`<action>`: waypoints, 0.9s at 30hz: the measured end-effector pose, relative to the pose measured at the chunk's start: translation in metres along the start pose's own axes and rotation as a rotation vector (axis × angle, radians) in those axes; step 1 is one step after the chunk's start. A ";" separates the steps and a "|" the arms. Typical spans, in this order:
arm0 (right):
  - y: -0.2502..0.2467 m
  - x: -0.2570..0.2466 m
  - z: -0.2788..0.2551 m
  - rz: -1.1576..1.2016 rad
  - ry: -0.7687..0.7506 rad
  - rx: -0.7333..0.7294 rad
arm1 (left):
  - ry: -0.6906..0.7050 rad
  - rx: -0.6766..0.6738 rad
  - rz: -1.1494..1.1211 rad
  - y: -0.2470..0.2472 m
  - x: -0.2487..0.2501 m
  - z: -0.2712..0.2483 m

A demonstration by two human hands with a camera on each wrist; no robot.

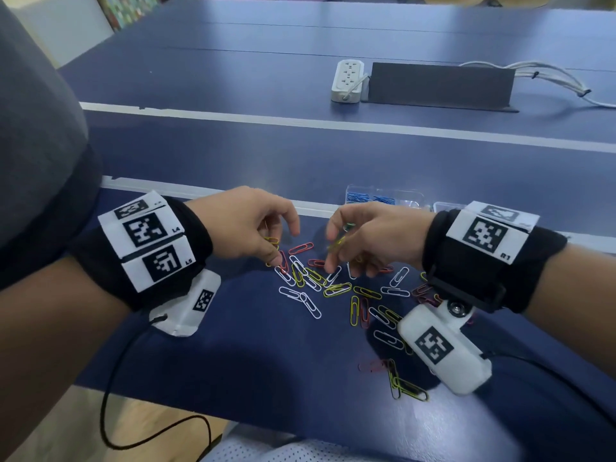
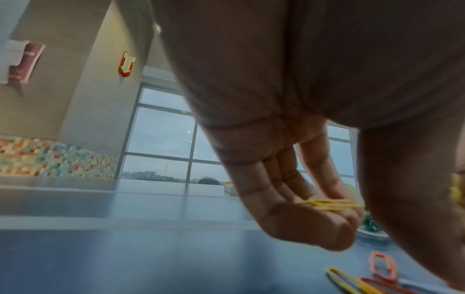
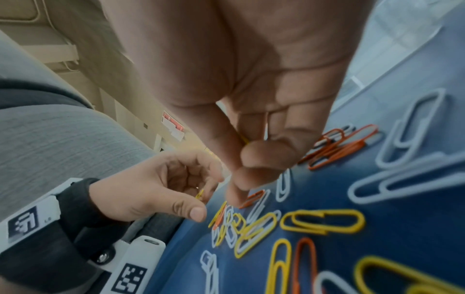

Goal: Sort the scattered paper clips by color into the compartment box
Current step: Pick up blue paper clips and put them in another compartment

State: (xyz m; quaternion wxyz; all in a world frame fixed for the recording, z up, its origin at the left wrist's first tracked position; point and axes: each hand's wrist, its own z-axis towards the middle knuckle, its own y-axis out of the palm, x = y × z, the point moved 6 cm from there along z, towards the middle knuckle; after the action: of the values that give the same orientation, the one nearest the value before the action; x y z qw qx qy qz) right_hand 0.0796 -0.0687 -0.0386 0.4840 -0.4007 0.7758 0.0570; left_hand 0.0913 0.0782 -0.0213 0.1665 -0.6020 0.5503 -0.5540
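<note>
Loose paper clips in white (image 1: 310, 305), yellow (image 1: 337, 290), red (image 1: 300, 248) and dark colours lie scattered on the blue table (image 1: 266, 361) under both hands. Behind the right hand stands the clear compartment box (image 1: 413, 195), with blue clips (image 1: 358, 197) in it. My left hand (image 1: 283, 245) hovers over the left of the pile; yellow clips (image 2: 329, 204) lie across its curled fingers. My right hand (image 1: 333, 251) pinches a yellow clip (image 1: 336, 243) just above the pile. Close up, only a yellow sliver (image 3: 244, 139) of that clip shows between thumb and fingers.
A white power strip (image 1: 347, 81), a dark low box (image 1: 440, 85) and white cables (image 1: 560, 78) sit at the table's far side. White stripes (image 1: 333, 123) cross the tabletop. The table's front edge (image 1: 233, 418) runs below my wrists, with a black cord (image 1: 110, 395) hanging over it.
</note>
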 end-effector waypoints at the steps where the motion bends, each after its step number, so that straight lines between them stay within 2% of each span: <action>1: 0.002 0.000 0.000 -0.018 0.007 -0.013 | 0.001 0.008 0.054 0.000 0.000 0.000; 4: 0.006 -0.004 0.000 -0.061 0.007 -0.025 | -0.009 0.000 0.188 0.000 -0.001 0.003; 6: 0.006 -0.009 -0.001 -0.155 0.010 0.028 | -0.008 -0.007 0.246 0.001 -0.003 0.006; 10: 0.002 -0.023 -0.002 -0.606 -0.092 0.222 | -0.010 -0.006 0.304 0.002 -0.006 0.008; 14: 0.010 -0.036 0.002 -0.842 -0.133 0.306 | -0.029 -0.022 0.324 0.001 -0.010 0.006; 20: 0.024 -0.053 0.025 -0.982 -0.150 0.287 | -0.008 0.013 0.233 -0.006 -0.006 -0.007; 24: 0.024 -0.062 0.027 -1.020 -0.161 0.293 | -0.014 -0.005 0.117 -0.003 -0.006 -0.012; 27: 0.019 -0.060 0.023 -0.997 -0.142 0.230 | -0.046 -0.050 0.010 0.002 -0.006 -0.015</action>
State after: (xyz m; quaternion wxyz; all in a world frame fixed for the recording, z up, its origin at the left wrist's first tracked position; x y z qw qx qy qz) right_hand 0.0955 -0.0103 -0.0086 0.5448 -0.6613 0.4568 -0.2392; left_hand 0.0791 0.0890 -0.0210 0.1666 -0.6157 0.5632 -0.5253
